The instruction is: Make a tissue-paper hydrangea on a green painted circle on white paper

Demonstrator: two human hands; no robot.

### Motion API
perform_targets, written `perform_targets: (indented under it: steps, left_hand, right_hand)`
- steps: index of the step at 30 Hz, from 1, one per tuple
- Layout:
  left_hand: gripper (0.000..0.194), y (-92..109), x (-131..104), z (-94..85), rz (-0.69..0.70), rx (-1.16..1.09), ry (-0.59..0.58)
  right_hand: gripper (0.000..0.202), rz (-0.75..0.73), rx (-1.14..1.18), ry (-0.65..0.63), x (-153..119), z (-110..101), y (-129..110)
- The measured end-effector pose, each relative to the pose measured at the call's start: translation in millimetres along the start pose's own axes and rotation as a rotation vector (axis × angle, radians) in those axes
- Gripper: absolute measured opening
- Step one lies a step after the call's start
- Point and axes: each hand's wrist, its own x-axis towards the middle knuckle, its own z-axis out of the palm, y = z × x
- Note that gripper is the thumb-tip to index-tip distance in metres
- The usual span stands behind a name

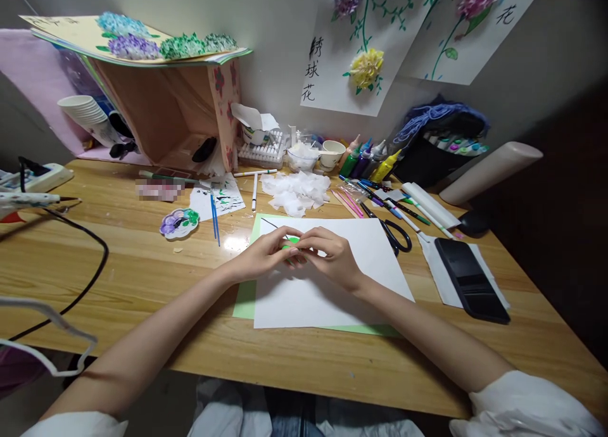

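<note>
Both hands meet above a white sheet of paper [375, 278] that lies on light green paper [244, 304]. Closed round a small bright green piece [293, 240] are the fingers of my left hand [263, 254]. A thin dark stem [268, 222] sticks out past the left fingers toward the upper left. My right hand [335, 254] pinches at the same green piece from the other side, its fingertips touching those of the left. Fingers cover most of the piece, so its full shape is hidden.
Behind the paper lies a heap of white tissue scraps [297, 192]. Black scissors [399, 237] and a phone [470, 278] are on the right. A paint palette [179, 223] and blue brushes [215, 215] lie left. Paint bottles [368, 161] stand near the wall.
</note>
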Motion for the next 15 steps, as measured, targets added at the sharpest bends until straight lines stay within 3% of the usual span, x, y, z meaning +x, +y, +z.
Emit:
perform_targets:
  steps: [3,6,8,11,15]
  left_hand:
    - [0.034,4.1,-1.8,-16.8,0.032,0.068,0.071]
    - [0.024,1.0,-1.3,-40.1,0.102,0.079,0.410]
    - [0.023,-4.0,0.0,-49.8,0.149,0.023,0.556]
    - [0.027,-11.3,1.5,-47.5,0.128,0.122,0.551]
    - [0.031,-14.4,-0.2,-31.6,0.042,0.481,0.464]
  right_hand:
    - [0.009,0.167,0.164,0.063,1.6,-6.0,-0.8]
    - [0.010,0.339,0.243,0.139,-1.4,-11.1,5.8]
    - [0.015,0.353,0.202,0.080,-6.8,-11.4,11.8]
    - [0.025,0.260,0.069,-0.070,-16.5,-6.3,18.0]
    - [0.033,0.094,-0.058,-0.183,-24.2,1.3,18.6]
